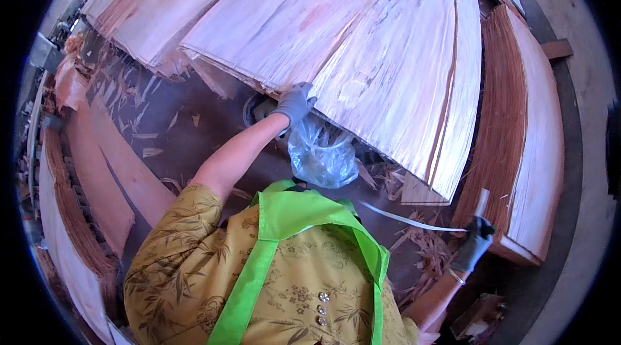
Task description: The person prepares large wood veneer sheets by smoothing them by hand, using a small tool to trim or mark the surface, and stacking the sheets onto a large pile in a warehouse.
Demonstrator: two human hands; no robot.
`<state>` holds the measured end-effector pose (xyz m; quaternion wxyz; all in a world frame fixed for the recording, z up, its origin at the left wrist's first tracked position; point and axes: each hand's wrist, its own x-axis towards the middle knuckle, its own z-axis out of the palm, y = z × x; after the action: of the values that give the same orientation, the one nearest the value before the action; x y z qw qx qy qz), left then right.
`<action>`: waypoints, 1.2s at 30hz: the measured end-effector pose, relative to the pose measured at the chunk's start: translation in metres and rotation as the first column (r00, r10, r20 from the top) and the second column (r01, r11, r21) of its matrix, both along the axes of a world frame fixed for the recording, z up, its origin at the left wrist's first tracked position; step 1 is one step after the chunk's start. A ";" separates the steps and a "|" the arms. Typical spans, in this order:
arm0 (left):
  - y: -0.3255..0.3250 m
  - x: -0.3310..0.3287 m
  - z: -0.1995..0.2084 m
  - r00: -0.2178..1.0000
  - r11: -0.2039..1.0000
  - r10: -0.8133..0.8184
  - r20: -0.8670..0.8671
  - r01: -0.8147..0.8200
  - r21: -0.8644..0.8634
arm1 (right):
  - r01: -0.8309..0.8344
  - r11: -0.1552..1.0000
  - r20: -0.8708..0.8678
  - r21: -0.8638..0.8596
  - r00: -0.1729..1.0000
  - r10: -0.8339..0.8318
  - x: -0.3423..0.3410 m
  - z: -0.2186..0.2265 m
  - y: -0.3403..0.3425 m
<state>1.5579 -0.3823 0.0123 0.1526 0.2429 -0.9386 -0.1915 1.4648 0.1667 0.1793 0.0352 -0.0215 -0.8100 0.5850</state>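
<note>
My left hand [296, 102], in a grey glove, is closed at the near edge of a pale wood veneer sheet [375, 66], its fingers curled over the rim. Just below it hangs a clear plastic bag [322, 154] whose contents I cannot make out. Out to the right, my right hand [476, 243], also gloved, is closed around a thin white strip [414, 221]. One length of the strip trails left toward my apron, and a short end sticks up above the fist. Whether it is tape or wood I cannot tell.
A tall stack of brown-edged veneer [501, 118] stands at the right, close to my right hand. More veneer sheets [97, 177] lean at the left, beside another stack [65, 215]. Wood scraps [424, 261] litter the dark floor [194, 144].
</note>
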 end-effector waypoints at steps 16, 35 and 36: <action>-0.001 -0.037 0.018 0.938 0.546 0.338 -0.079 -0.127 0.828 | -0.126 0.991 0.057 0.051 0.991 0.123 -0.127 0.000 -0.062; 0.027 -0.041 0.009 0.839 0.881 0.433 0.330 -0.472 0.044 | -0.783 0.576 0.471 -0.236 0.426 0.772 -0.244 -0.133 -0.195; 0.036 -0.052 0.026 0.825 0.893 0.450 0.341 -0.425 -0.149 | -0.781 0.585 0.488 -0.218 0.432 0.758 -0.248 -0.143 -0.201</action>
<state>1.5063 -0.3461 0.0381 0.0224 0.4776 -0.8754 -0.0715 1.2172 -0.0346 0.0367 -0.4605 0.1887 -0.7167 0.4886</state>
